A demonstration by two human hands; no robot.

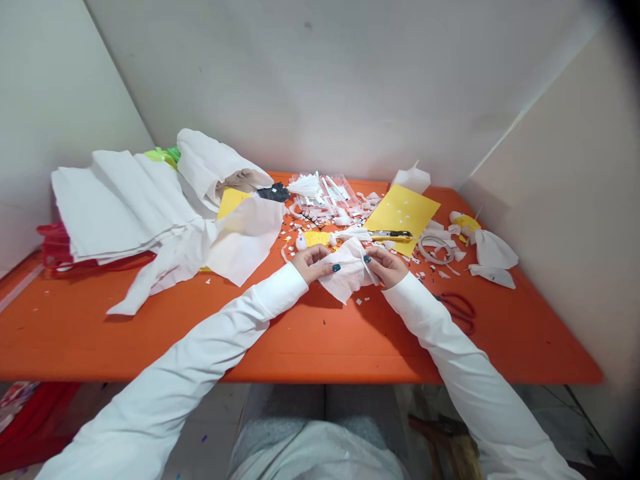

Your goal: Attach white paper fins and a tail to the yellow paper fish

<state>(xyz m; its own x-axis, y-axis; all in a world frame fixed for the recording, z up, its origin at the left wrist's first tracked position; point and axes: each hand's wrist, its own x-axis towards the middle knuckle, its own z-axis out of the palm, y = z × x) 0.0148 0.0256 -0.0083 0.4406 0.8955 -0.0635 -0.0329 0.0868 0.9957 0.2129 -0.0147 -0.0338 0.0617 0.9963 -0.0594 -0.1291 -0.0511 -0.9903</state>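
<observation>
A crinkled piece of white tissue paper (349, 272) is held up between both hands near the middle of the orange table. My left hand (315, 264) pinches its left side between thumb and fingers. My right hand (385, 265) grips the right side the same way. Just beyond the hands lie a small white and yellow figure (316, 239) and a yellow box cutter (391, 236), which rests partly over a yellow sheet (403, 217).
Stacked white paper (125, 207) and a white roll (217, 163) lie at the left. Scraps surround a clear tray (345, 189) at the back. Red-handled scissors (461, 311), a tape ring (436, 249) and another figure (466, 222) are at the right. The orange table's (325, 360) front edge is near.
</observation>
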